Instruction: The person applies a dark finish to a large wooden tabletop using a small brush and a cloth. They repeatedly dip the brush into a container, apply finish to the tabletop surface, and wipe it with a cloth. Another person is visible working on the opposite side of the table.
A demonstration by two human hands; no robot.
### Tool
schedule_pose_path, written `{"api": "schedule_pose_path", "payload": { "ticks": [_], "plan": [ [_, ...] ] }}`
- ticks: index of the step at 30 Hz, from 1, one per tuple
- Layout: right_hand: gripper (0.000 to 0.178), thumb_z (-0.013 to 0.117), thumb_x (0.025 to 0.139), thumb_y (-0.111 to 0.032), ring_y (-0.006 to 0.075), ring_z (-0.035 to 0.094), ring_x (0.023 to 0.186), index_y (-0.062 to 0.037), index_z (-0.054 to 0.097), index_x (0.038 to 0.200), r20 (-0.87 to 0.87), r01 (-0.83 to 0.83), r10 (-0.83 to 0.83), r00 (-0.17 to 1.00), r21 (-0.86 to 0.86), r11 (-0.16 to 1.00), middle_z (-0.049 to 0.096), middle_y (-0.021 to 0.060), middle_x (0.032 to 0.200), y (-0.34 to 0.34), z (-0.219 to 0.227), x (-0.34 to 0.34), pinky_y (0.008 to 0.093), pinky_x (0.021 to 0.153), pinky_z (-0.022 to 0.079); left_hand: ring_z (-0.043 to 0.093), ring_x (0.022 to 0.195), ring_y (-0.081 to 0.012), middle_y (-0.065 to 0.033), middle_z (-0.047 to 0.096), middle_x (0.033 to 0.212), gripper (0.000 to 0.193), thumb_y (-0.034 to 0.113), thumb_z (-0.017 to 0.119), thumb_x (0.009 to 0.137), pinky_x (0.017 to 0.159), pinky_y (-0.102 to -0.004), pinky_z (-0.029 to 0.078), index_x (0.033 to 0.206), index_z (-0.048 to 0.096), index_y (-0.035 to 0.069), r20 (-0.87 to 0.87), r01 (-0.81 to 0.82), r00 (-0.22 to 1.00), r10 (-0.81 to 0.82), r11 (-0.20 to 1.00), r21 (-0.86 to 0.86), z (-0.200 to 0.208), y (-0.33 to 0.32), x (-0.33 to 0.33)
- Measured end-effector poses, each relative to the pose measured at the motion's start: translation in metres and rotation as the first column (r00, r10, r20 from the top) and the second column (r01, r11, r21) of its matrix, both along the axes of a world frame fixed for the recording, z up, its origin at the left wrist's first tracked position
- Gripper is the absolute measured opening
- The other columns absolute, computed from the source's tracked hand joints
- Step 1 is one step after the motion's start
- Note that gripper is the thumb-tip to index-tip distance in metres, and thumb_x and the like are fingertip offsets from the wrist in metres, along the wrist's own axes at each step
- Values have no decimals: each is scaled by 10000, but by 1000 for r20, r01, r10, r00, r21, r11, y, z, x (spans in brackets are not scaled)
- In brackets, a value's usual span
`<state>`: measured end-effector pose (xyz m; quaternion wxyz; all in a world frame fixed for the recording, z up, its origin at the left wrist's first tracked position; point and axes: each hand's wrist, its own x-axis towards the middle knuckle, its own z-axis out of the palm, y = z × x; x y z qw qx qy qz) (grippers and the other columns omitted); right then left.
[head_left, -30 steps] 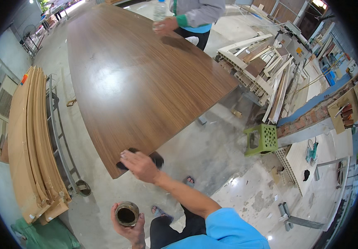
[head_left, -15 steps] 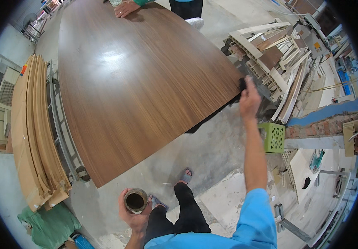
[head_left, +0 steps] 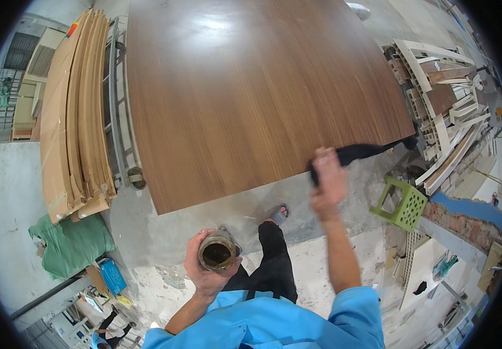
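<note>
Along the near edge of the large brown wood-grain tabletop [head_left: 251,93], in the head view, the right hand [head_left: 328,181] is gripping a dark rag [head_left: 361,152] and wiping toward the near right corner, while the left hand [head_left: 204,270] is closed round a small round jar of dark liquid [head_left: 216,253] below that edge. The top is already gleaming, so the edges seem the remaining work. Compared with half a second earlier, the right hand is drawing back from the right corner toward the near edge's middle.

The big panel [head_left: 251,87] was dark brown with fine straight grain lines and a pale shine. The cloth [head_left: 358,152] at its near edge was black. The jar [head_left: 217,253] held dark brown liquid. The crate [head_left: 401,203] was light green, the sleeves [head_left: 274,323] bright blue.
</note>
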<state>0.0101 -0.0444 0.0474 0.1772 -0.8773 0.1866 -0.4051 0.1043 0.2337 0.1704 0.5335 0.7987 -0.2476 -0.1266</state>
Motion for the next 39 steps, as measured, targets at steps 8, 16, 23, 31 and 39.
{"api": "schedule_pose_path", "payload": {
  "ticks": [8,16,23,31,39],
  "plan": [
    [409,672,770,-55,305,624,1166,10,637,1172,231,-544,493,839,389,743,618,220,1258,265,-1,146,372,787,537,627,992,-228,-147,600,1146,764,172,889,656,876,-344,520,1273,485,-25,-11,-155,988,155,987,-40,29,59,24],
    [329,668,806,-141,274,667,826,-31,636,1115,193,-486,693,694,837,254,684,154,919,369,61,221,335,725,516,631,1007,-268,-143,644,1080,707,188,909,606,883,-375,504,1196,571,-5,151,-120,981,121,993,-16,72,174,113],
    [275,590,919,-157,93,623,813,-13,651,1144,568,-515,320,759,823,-239,691,41,916,436,141,274,270,659,523,628,1035,-253,-147,627,1130,654,150,854,666,906,-346,494,1232,558,2,297,-109,949,101,994,11,90,267,217],
    [510,501,918,16,158,537,1145,1,414,1421,596,-467,69,800,691,-552,573,97,1275,486,181,311,300,969,447,579,1071,-241,-154,573,1175,655,75,770,732,954,-360,455,1302,469,-47,154,-125,973,171,955,-270,83,277,274],
    [582,506,910,-43,163,532,1150,24,336,1463,675,-538,-16,737,573,-618,547,102,1297,453,175,319,294,958,439,577,1075,-233,-150,555,1199,592,96,704,804,934,-348,479,1316,453,-64,145,-33,986,86,942,-333,75,248,288]
  ]
}}
